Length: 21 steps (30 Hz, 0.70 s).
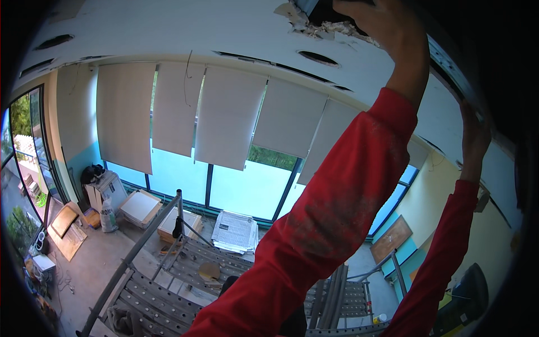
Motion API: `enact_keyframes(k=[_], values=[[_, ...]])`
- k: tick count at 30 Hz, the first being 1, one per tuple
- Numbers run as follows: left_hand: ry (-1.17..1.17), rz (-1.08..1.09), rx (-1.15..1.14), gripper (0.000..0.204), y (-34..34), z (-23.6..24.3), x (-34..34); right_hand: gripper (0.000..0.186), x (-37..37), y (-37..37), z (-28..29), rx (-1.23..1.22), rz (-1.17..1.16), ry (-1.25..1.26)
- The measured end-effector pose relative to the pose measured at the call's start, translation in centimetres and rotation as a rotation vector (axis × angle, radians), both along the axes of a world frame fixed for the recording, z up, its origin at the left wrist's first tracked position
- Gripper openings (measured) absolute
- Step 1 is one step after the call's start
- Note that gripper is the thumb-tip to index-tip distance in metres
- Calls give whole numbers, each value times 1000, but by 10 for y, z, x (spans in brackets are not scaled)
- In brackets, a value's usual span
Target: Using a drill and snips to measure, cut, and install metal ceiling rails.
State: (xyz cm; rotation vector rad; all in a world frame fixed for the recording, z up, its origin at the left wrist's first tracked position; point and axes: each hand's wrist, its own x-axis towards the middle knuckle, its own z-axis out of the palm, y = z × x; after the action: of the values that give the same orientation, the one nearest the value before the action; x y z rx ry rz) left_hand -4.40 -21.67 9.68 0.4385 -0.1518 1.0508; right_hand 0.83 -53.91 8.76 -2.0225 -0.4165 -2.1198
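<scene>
My left hand [383,21] is raised to the ceiling [236,28], at a ragged hole [331,14] with torn, crumbling board edges. Its visible fingers are stretched apart across the dark opening; part of the hand is cut off by the top of the view. Farther right, my right hand [476,132] reaches up against a dark edge beside a long pale strip [446,67]. Shadow hides its fingers, so its grip does not show. Both arms wear red sleeves, the left one [331,219] stained dark on the forearm.
Perforated metal scaffold planks [151,295] lie below me, with a tubular rail [135,253] at the left. Stacked panels [234,230] and boxes [106,191] stand by windows with hanging blinds [230,118]. A round cutout [318,58] shows in the ceiling.
</scene>
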Motion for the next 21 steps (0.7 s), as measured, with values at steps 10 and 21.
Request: enact_keyframes(k=[10, 21], values=[[-638, -98, -335, 49, -8, -22, 61, 48, 10, 15, -20, 87, 651, 113], [-560, -191, -229, 91, 43, -25, 93, 39, 24, 67, -18, 20, 1163, 39]])
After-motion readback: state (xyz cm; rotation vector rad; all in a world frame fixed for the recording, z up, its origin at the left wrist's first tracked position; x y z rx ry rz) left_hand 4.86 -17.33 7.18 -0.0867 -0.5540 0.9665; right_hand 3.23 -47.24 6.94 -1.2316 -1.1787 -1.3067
